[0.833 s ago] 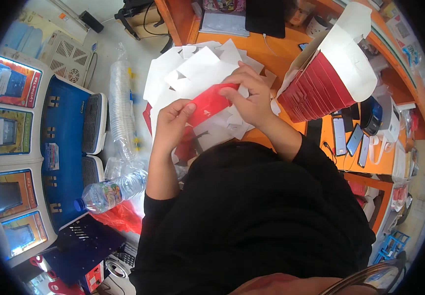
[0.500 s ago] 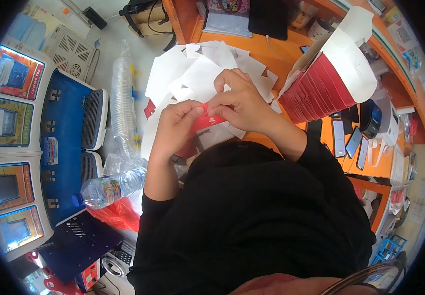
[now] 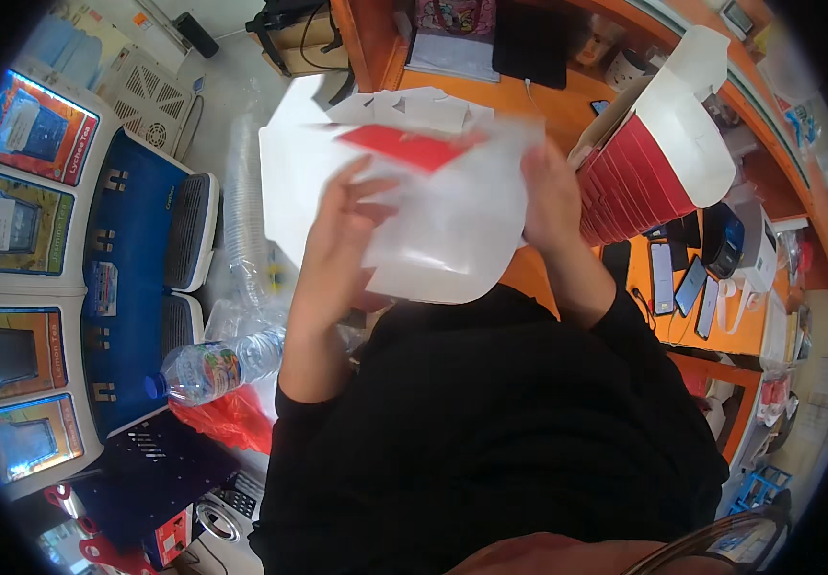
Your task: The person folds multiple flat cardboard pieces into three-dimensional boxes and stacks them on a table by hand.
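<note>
A white cardboard food-box blank [image 3: 452, 235] with a red patch is held up in front of me, smeared by motion. My right hand [image 3: 553, 201] grips its right edge, the thumb on the near side. My left hand [image 3: 342, 216] is at the blank's left side, its fingers apart and slightly curled, blurred; it does not appear to grip anything. More white cardboard blanks [image 3: 285, 182] lie beneath and behind, partly hidden by the raised one. To the right of my right hand leans a nested stack of red and white food boxes [image 3: 639, 177].
On the left stand drink dispensers [image 3: 146, 220], a sleeve of clear plastic cups [image 3: 244, 211] and a water bottle [image 3: 213, 372]. Several phones [image 3: 690, 286] lie on the orange desk [image 3: 548, 96] at right. A black tablet [image 3: 531, 43] rests at the back.
Before, both hands pinched a red strip of card close together over the pile. Now they are apart, and a large white blank with a red patch is raised between them.
</note>
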`<action>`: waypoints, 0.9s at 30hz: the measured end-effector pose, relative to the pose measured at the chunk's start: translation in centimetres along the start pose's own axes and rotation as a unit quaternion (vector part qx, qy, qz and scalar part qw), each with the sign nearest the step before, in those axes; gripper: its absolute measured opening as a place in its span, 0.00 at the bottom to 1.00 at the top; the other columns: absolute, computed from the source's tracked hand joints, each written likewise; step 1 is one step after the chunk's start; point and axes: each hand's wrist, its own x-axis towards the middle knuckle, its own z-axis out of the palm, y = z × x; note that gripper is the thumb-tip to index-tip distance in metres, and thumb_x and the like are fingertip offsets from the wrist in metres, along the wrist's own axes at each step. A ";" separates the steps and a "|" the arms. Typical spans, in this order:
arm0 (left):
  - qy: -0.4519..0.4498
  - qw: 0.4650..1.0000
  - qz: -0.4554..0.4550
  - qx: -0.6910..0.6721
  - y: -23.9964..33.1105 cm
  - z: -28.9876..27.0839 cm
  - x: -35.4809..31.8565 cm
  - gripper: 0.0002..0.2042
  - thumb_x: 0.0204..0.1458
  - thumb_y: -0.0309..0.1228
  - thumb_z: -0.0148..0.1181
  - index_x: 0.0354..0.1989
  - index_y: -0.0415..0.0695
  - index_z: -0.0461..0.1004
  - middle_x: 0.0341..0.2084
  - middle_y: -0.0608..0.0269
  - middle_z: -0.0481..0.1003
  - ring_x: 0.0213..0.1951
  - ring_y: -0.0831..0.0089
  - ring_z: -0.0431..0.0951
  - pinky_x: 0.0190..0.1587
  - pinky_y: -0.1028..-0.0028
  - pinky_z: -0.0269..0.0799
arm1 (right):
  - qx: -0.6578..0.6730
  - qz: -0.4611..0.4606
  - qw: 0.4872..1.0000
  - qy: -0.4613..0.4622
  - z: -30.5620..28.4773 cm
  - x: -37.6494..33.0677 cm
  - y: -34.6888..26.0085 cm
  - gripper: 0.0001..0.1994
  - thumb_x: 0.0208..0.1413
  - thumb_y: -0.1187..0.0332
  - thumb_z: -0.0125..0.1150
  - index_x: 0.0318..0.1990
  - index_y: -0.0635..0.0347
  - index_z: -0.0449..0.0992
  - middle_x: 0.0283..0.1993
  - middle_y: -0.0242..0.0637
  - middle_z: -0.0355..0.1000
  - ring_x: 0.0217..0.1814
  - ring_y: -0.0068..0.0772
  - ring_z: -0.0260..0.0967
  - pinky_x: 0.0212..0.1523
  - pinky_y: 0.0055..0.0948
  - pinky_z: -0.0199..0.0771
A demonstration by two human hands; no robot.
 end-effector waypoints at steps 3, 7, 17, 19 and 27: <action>0.092 0.982 -0.023 -0.161 -0.4 1.5 0.4 0.19 0.65 0.39 0.48 0.57 0.38 0.66 0.49 0.57 0.74 0.49 0.66 0.75 0.53 0.63 0.70 | -0.177 -0.164 0.958 -0.157 2.0 -1.7 -0.2 0.28 0.66 0.49 0.43 0.52 0.71 0.73 0.53 0.49 0.72 0.57 0.46 0.69 0.60 0.40 0.65; 0.135 0.969 -0.028 -0.203 -1.0 3.2 0.4 0.14 0.64 0.33 0.50 0.52 0.37 0.70 0.45 0.56 0.76 0.45 0.68 0.78 0.49 0.66 0.75 | -0.240 -0.211 0.942 -0.100 2.2 -2.8 0.1 0.27 0.67 0.49 0.40 0.54 0.66 0.73 0.56 0.52 0.68 0.58 0.53 0.67 0.60 0.47 0.64; 0.087 0.981 -0.075 -0.159 -2.7 5.5 -1.5 0.11 0.64 0.30 0.51 0.39 0.33 0.74 0.36 0.56 0.78 0.40 0.73 0.79 0.46 0.72 0.77 | -0.550 -0.132 0.824 -0.036 3.6 -3.4 0.7 0.24 0.55 0.69 0.58 0.61 0.60 0.69 0.61 0.46 0.64 0.61 0.49 0.62 0.60 0.40 0.62; 0.094 0.990 -0.042 -0.099 -2.5 5.9 -1.9 0.12 0.64 0.31 0.50 0.42 0.33 0.74 0.40 0.60 0.77 0.43 0.75 0.76 0.47 0.73 0.73 | -0.544 -0.111 0.829 -0.073 4.1 -4.0 0.5 0.25 0.58 0.70 0.55 0.64 0.60 0.64 0.61 0.49 0.63 0.58 0.49 0.64 0.59 0.38 0.64; -0.059 0.953 -0.075 0.287 -3.6 2.4 -4.5 0.12 0.60 0.32 0.51 0.48 0.41 0.73 0.26 0.46 0.76 0.29 0.50 0.78 0.34 0.65 0.71 | -0.385 0.001 0.923 0.026 -0.6 -2.8 3.9 0.21 0.65 0.67 0.49 0.64 0.62 0.62 0.58 0.44 0.63 0.53 0.33 0.66 0.55 0.27 0.66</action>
